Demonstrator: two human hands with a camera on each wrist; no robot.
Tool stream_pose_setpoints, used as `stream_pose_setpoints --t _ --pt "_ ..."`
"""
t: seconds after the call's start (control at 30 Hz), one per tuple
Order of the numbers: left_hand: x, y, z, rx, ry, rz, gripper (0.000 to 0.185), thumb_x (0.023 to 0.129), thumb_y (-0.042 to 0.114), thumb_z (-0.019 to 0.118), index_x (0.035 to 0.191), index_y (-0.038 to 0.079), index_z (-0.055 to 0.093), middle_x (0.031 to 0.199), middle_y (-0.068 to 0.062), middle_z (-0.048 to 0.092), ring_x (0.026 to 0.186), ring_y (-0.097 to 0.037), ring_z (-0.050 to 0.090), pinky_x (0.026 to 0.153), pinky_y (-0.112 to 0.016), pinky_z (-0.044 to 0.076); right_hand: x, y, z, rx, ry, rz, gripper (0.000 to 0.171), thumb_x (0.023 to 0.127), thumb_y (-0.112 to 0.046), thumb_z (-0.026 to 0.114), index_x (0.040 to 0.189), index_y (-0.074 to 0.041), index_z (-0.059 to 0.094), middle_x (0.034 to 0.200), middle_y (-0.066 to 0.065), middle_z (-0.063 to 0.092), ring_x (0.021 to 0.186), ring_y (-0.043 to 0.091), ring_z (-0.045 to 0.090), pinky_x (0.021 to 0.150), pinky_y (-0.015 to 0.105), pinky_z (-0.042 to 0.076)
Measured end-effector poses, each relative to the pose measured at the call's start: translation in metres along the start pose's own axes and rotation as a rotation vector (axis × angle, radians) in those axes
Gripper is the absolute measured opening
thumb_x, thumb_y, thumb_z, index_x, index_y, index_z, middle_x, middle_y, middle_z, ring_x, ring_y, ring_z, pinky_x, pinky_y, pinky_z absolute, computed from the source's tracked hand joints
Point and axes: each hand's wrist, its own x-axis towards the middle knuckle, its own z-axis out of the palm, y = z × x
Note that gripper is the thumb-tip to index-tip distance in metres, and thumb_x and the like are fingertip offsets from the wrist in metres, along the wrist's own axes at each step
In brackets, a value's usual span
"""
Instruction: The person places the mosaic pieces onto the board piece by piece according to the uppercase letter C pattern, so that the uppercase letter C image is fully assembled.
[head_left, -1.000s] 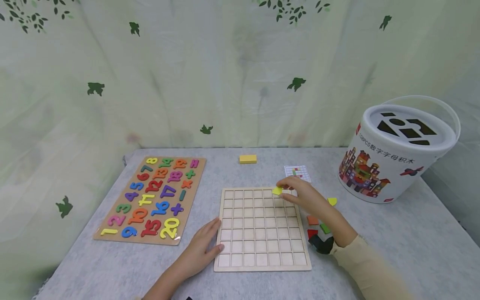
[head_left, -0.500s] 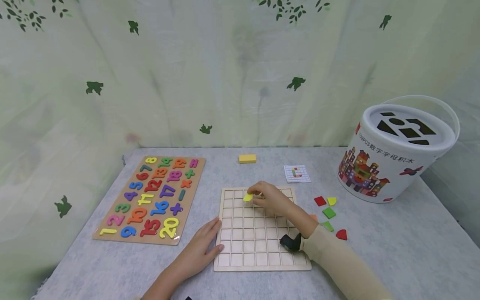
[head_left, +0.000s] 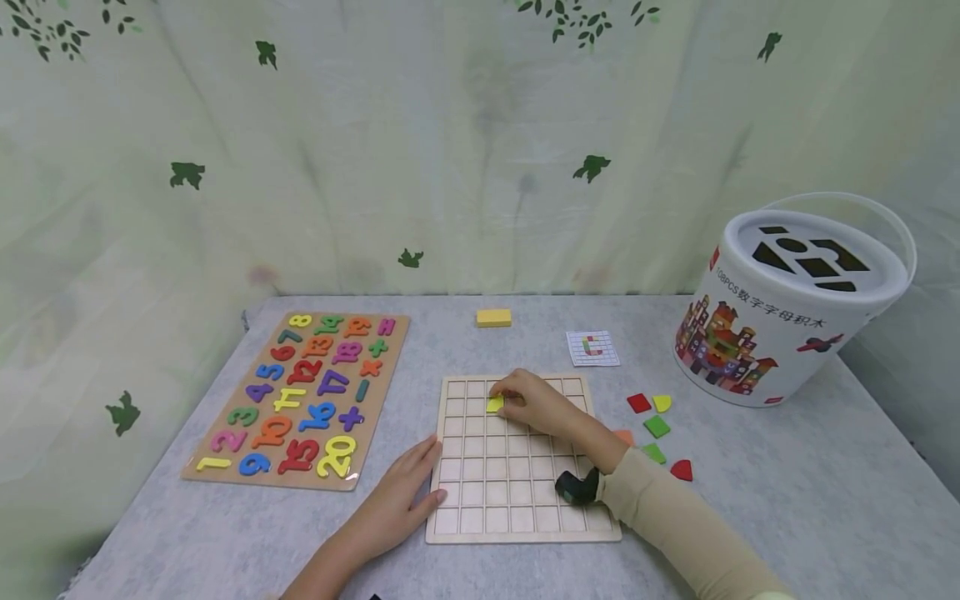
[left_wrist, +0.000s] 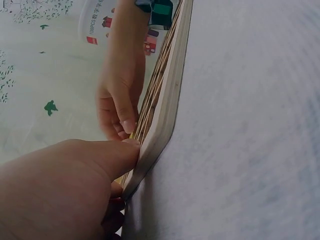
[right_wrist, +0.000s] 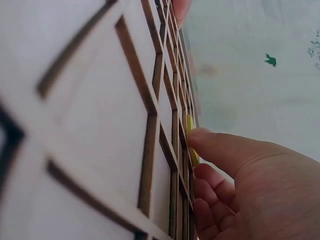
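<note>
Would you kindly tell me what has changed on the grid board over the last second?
The right hand carried the yellow tile from the far right corner of the grid board leftward and a row nearer, and pinches it there. The left hand stayed resting on the board's left edge; the number puzzle and bucket did not move.

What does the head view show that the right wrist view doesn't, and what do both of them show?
Only the head view shows the number puzzle, the white bucket, the pattern card, the loose coloured pieces and the left hand against the board's edge. Only the right wrist view shows the cells' cut grooves up close. Both show the grid board, the yellow piece and the right hand holding it.
</note>
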Motion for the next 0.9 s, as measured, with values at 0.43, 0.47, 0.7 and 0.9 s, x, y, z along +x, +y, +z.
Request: stream_pose_setpoints --t 0.43,0.47,0.7,0.9 --pt "0.001 -0.001 0.0 0.003 -0.005 -0.001 0.063 0.09 0.034 0.053 0.141 0.007 0.028 0.147 -0.005 0.021 0.132 -0.023 0.019 0.102 -0.045 0.025 -0.005 -0.001 -0.004 0.031 -0.046 0.065 0.034 0.087 -0.015 0.061 0.119 -0.01 0.057 0.111 0.003 0.05 0.098 0.016 0.048 0.082 0.033 0.042" --pt "0.001 -0.001 0.0 0.003 -0.004 0.0 0.063 0.09 0.034 0.053 0.141 0.007 0.028 0.147 -0.005 0.021 0.132 -0.023 0.019 0.102 -0.045 0.025 -0.006 -0.002 -0.005 0.036 -0.049 0.074 0.038 0.086 -0.016 0.062 0.122 -0.01 0.054 0.114 0.004 0.05 0.102 0.017 0.049 0.085 0.033 0.041" --pt "0.001 -0.001 0.0 0.004 -0.003 0.0 0.063 0.09 0.033 0.053 0.141 0.007 0.027 0.147 -0.004 0.021 0.132 -0.023 0.019 0.102 -0.045 0.025 -0.017 -0.014 -0.024 0.092 -0.029 0.094 0.055 0.086 -0.021 0.061 0.135 -0.008 0.039 0.13 0.012 0.043 0.115 0.026 0.043 0.093 0.04 0.037" --pt "0.001 -0.001 -0.001 0.006 0.002 0.001 0.063 0.09 0.033 0.053 0.141 0.007 0.028 0.147 -0.004 0.022 0.132 -0.023 0.019 0.102 -0.044 0.025 -0.037 -0.02 -0.048 0.053 0.085 0.085 0.062 0.084 -0.024 0.065 0.137 -0.013 0.036 0.134 0.006 0.04 0.118 0.025 0.039 0.092 0.049 0.036"
